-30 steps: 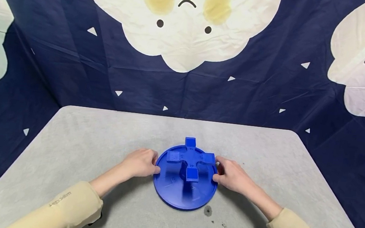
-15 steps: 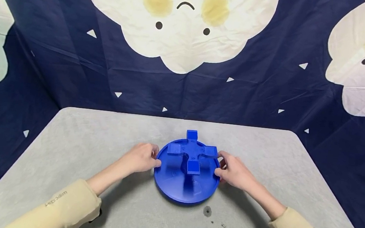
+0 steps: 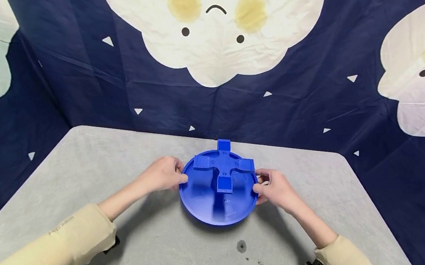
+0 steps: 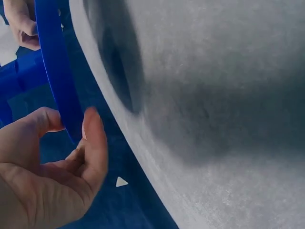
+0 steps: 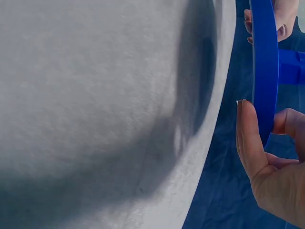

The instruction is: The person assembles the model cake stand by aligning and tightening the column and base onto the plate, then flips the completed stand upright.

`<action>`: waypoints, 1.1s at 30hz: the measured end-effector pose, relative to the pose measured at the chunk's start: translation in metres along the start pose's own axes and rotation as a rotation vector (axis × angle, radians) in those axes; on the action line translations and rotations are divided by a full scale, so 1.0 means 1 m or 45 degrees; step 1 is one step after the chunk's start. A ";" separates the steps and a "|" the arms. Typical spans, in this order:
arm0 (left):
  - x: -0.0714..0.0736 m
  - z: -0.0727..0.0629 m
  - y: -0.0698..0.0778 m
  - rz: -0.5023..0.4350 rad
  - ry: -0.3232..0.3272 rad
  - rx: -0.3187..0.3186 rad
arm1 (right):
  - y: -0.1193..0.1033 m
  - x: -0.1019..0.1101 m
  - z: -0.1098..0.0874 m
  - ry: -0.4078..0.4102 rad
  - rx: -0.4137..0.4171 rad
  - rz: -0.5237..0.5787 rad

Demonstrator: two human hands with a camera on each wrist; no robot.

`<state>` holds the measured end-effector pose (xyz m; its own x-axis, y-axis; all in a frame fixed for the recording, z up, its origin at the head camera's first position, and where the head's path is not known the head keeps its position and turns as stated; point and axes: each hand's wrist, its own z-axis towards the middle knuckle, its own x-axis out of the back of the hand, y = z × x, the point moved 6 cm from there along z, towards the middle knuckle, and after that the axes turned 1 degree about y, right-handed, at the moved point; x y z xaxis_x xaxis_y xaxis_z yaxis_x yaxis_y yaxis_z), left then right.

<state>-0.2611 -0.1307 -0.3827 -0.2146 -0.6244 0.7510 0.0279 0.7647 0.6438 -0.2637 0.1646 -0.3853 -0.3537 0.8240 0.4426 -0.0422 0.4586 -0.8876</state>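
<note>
A blue round disc with a raised rim carries a central post topped by a four-armed cross with small numbers on its arms. My left hand pinches the disc's left edge, thumb on top and fingers beneath. On the opposite edge my right hand grips in the same way. Both wrist views show the disc raised off the table, its shadow lying below. In the right wrist view the right hand's fingers press under the disc.
The grey table has rounded far corners. Dark spots mark its surface in front of the disc. A navy cloth with white clouds and triangles hangs behind and at both sides.
Both hands have lifted the blue disc off the table, and it has shifted up and away in the head view. The grip on its two edges stays the same.
</note>
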 end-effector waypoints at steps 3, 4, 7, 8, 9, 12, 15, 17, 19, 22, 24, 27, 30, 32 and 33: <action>0.001 0.002 -0.001 -0.248 -0.048 0.041 | -0.002 0.004 0.003 -0.006 0.001 0.072; 0.001 0.003 -0.001 -0.329 -0.062 0.043 | -0.003 0.006 0.003 -0.013 0.006 0.091; 0.000 0.004 0.000 -0.531 -0.105 0.026 | -0.004 0.010 0.004 -0.032 0.011 0.149; 0.000 0.004 0.001 -0.579 -0.120 0.010 | -0.005 0.011 0.004 -0.042 0.019 0.169; 0.001 0.004 0.001 -0.613 -0.130 -0.007 | -0.005 0.012 0.005 -0.051 0.027 0.189; 0.002 0.003 0.003 -0.709 -0.168 -0.069 | -0.006 0.015 0.004 -0.074 0.039 0.255; 0.003 0.003 0.005 -0.782 -0.206 -0.124 | -0.006 0.017 0.004 -0.093 0.037 0.330; 0.004 0.003 0.005 -0.821 -0.229 -0.141 | -0.005 0.019 0.004 -0.105 0.029 0.378; 0.005 0.003 0.004 -0.840 -0.247 -0.153 | -0.005 0.021 0.004 -0.120 0.026 0.419; 0.007 0.003 0.004 -0.861 -0.266 -0.157 | -0.003 0.024 0.005 -0.147 0.031 0.455; 0.008 0.004 0.003 -0.871 -0.276 -0.157 | -0.003 0.025 0.005 -0.164 0.046 0.465; 0.009 0.005 0.002 -0.889 -0.286 -0.153 | -0.004 0.026 0.005 -0.182 0.071 0.479; 0.011 0.005 0.002 -0.902 -0.294 -0.157 | -0.005 0.028 0.005 -0.194 0.097 0.482; 0.013 0.005 0.002 -0.903 -0.297 -0.164 | -0.007 0.028 0.005 -0.210 0.127 0.480; 0.014 0.004 0.003 -0.902 -0.299 -0.173 | -0.008 0.029 0.005 -0.219 0.147 0.476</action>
<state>-0.2684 -0.1368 -0.3713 -0.4279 -0.8971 0.1098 -0.0772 0.1573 0.9845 -0.2779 0.1830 -0.3661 -0.5148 0.8546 0.0683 0.0180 0.0904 -0.9957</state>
